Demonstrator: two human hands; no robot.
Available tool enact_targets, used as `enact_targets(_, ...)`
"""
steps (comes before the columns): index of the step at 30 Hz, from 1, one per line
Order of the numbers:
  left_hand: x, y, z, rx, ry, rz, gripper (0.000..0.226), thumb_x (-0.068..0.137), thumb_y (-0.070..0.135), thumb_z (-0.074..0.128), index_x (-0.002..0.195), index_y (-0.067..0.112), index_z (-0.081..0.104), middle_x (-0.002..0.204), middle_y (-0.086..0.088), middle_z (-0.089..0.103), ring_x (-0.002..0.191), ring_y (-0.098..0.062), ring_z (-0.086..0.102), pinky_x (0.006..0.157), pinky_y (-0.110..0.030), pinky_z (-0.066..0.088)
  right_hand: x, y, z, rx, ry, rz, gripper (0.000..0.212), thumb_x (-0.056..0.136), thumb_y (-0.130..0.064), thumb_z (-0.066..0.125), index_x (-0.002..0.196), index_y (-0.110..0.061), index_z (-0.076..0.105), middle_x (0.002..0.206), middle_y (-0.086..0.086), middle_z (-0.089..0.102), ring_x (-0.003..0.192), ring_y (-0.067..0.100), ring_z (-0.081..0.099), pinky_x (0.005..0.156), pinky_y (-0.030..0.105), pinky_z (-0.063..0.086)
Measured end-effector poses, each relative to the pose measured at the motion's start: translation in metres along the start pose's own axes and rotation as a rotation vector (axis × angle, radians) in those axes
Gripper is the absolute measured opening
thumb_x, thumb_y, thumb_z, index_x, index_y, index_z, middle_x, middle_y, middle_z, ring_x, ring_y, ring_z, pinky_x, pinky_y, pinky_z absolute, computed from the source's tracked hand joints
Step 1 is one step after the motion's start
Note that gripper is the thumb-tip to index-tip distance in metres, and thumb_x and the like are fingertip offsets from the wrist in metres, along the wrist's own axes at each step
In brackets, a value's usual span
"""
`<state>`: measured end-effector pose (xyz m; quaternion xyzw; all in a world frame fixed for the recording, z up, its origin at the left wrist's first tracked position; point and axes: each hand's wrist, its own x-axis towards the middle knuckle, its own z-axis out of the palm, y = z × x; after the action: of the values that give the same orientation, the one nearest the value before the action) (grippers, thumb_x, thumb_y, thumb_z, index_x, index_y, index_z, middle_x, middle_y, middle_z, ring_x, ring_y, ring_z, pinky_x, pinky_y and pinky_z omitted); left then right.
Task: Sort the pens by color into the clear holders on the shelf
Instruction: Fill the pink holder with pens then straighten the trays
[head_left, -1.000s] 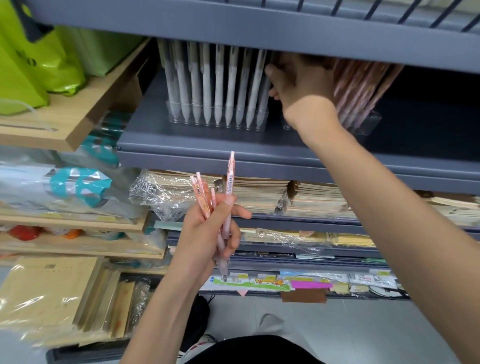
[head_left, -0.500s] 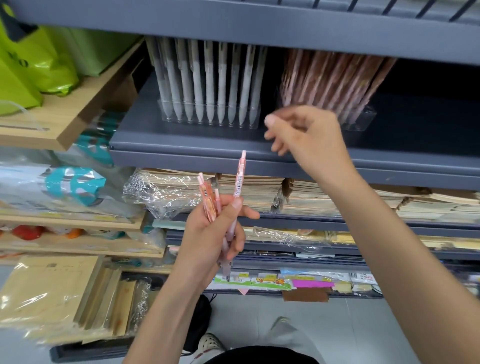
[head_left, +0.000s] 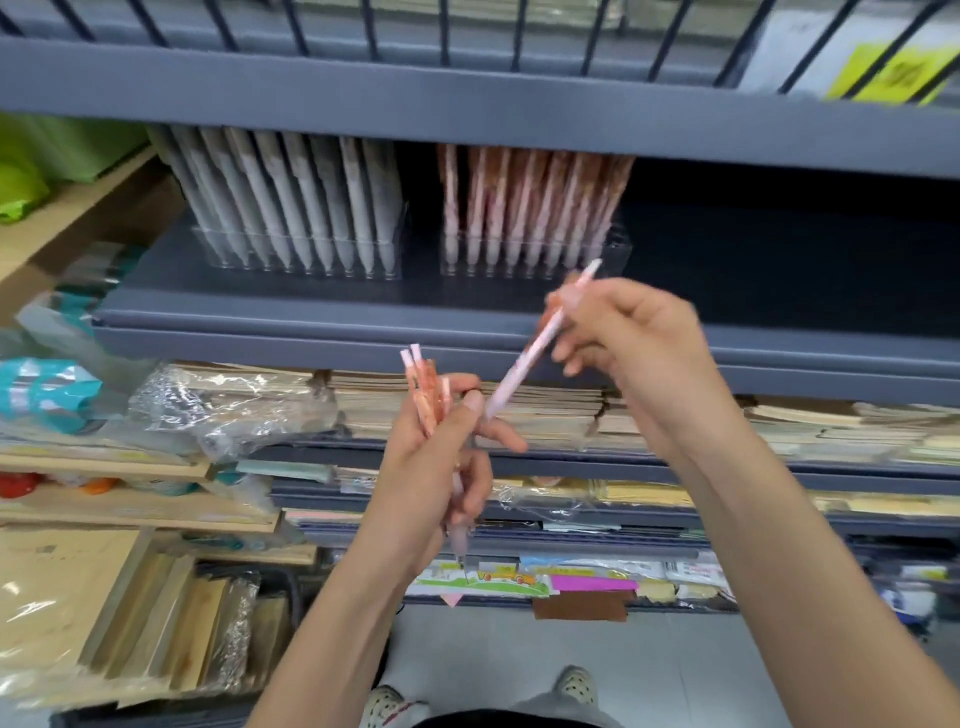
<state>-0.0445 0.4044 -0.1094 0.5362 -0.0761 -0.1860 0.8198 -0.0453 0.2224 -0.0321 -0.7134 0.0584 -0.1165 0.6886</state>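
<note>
My left hand (head_left: 441, 467) grips a small bunch of pink and orange pens (head_left: 427, 395), caps up, below the grey shelf (head_left: 311, 312). My right hand (head_left: 623, 343) pinches the upper part of one pale pink pen (head_left: 524, 364), which slants up to the right and whose lower end still sits by my left thumb. On the shelf stand two clear holders: the left holder (head_left: 296, 260) is filled with white pens, the right holder (head_left: 535, 254) with pinkish-orange pens.
The shelf is bare to the right of the holders (head_left: 779, 260). An upper shelf edge (head_left: 467, 104) hangs low over the pens. Stacked notebooks (head_left: 545, 410) and wrapped stationery fill the lower shelves; wooden shelving (head_left: 104, 467) stands at the left.
My right hand came down from the pinkish-orange holder and took hold of the tallest pink pen in my left hand, tilting it to the right. The camera view shifted upward.
</note>
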Motion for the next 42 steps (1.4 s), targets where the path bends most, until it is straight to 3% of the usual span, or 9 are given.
enact_targets(5, 0.010, -0.014, 0.030, 0.009, 0.138, -0.043, 0.021, 0.106, 0.018, 0.044, 0.117, 0.000, 0.041, 0.087, -0.015, 0.072, 0.032, -0.013, 0.032, 0.035, -0.017, 0.016, 0.025, -0.007, -0.062, 0.152, 0.349, -0.164, 0.020, 0.090, -0.003, 0.050, 0.088, -0.011, 0.067, 0.075, 0.008, 0.072, 0.063, 0.020, 0.067, 0.063, 0.027, 0.055)
enact_targets(10, 0.015, -0.019, 0.050, 0.039, 0.204, -0.079, 0.002, 0.107, 0.022, 0.044, 0.108, 0.021, 0.043, 0.096, -0.012, 0.076, 0.034, -0.014, 0.042, 0.033, -0.017, 0.027, 0.055, -0.008, -0.091, 0.271, 0.548, -0.347, 0.025, 0.094, 0.005, 0.042, 0.083, -0.010, 0.059, 0.070, -0.001, 0.067, 0.068, 0.024, 0.066, 0.073, 0.036, 0.056)
enact_targets(15, 0.015, -0.019, 0.061, 0.050, 0.171, -0.076, 0.010, 0.106, 0.027, 0.047, 0.113, 0.019, 0.048, 0.090, -0.008, 0.076, 0.036, -0.014, 0.049, 0.031, -0.018, 0.032, 0.090, -0.006, -0.097, 0.321, 0.453, -0.292, 0.028, 0.096, 0.006, 0.036, 0.081, -0.009, 0.054, 0.062, -0.002, 0.064, 0.062, 0.021, 0.064, 0.068, 0.036, 0.054)
enact_targets(22, 0.010, -0.016, 0.066, 0.097, 0.184, -0.069, 0.035, 0.105, 0.030, 0.047, 0.120, -0.001, 0.055, 0.076, -0.003, 0.075, 0.036, -0.012, 0.050, 0.032, -0.019, 0.037, 0.114, -0.007, -0.089, -0.300, 0.467, -0.327, 0.033, 0.081, -0.004, 0.047, 0.068, -0.029, 0.062, 0.078, 0.008, 0.071, 0.086, 0.032, 0.069, 0.090, 0.050, 0.052)
enact_targets(25, 0.010, -0.017, 0.064, 0.117, 0.193, -0.070, 0.040, 0.104, 0.033, 0.049, 0.121, -0.002, 0.056, 0.073, 0.000, 0.074, 0.037, -0.013, 0.050, 0.033, -0.020, 0.037, 0.124, -0.010, -0.084, -0.567, 0.359, -0.355, 0.034, 0.083, -0.023, 0.044, 0.092, -0.006, 0.073, 0.106, 0.016, 0.071, 0.110, 0.034, 0.062, 0.103, 0.044, 0.042)
enact_targets(30, 0.011, -0.019, 0.060, 0.163, 0.193, -0.013, 0.025, 0.100, 0.036, 0.056, 0.091, 0.022, 0.073, 0.097, -0.013, 0.076, 0.043, -0.013, 0.051, 0.038, -0.025, 0.041, 0.142, -0.009, -0.075, -0.968, 0.182, -0.305, 0.037, 0.101, -0.020, 0.036, 0.120, -0.002, 0.061, 0.127, 0.020, 0.061, 0.120, 0.034, 0.053, 0.102, 0.034, 0.035)
enact_targets(33, 0.010, -0.016, 0.057, 0.154, 0.189, -0.004, 0.025, 0.099, 0.038, 0.057, 0.104, 0.019, 0.072, 0.098, -0.005, 0.078, 0.042, -0.012, 0.050, 0.037, -0.023, 0.039, 0.152, -0.008, -0.074, -0.947, 0.167, -0.353, 0.030, 0.103, -0.016, 0.036, 0.127, -0.011, 0.054, 0.136, 0.012, 0.053, 0.127, 0.024, 0.043, 0.096, 0.017, 0.019)
enact_targets(36, 0.011, -0.014, 0.054, 0.179, 0.217, -0.013, 0.030, 0.098, 0.044, 0.056, 0.104, 0.021, 0.076, 0.056, -0.001, 0.060, 0.037, -0.013, 0.039, 0.035, -0.021, 0.032, 0.156, -0.011, -0.074, -0.866, 0.130, -0.335, 0.026, 0.103, -0.018, 0.038, 0.121, -0.015, 0.056, 0.132, 0.008, 0.056, 0.115, 0.013, 0.044, 0.085, 0.008, 0.014)
enact_targets(42, 0.014, -0.014, 0.052, 0.106, 0.193, -0.009, 0.022, 0.099, 0.035, 0.058, 0.097, 0.024, 0.076, 0.062, -0.010, 0.051, 0.039, -0.015, 0.035, 0.038, -0.021, 0.030, 0.152, -0.009, -0.073, -0.951, 0.124, -0.376, 0.029, 0.103, -0.020, 0.037, 0.121, -0.014, 0.059, 0.129, 0.010, 0.060, 0.123, 0.024, 0.050, 0.097, 0.020, 0.025)
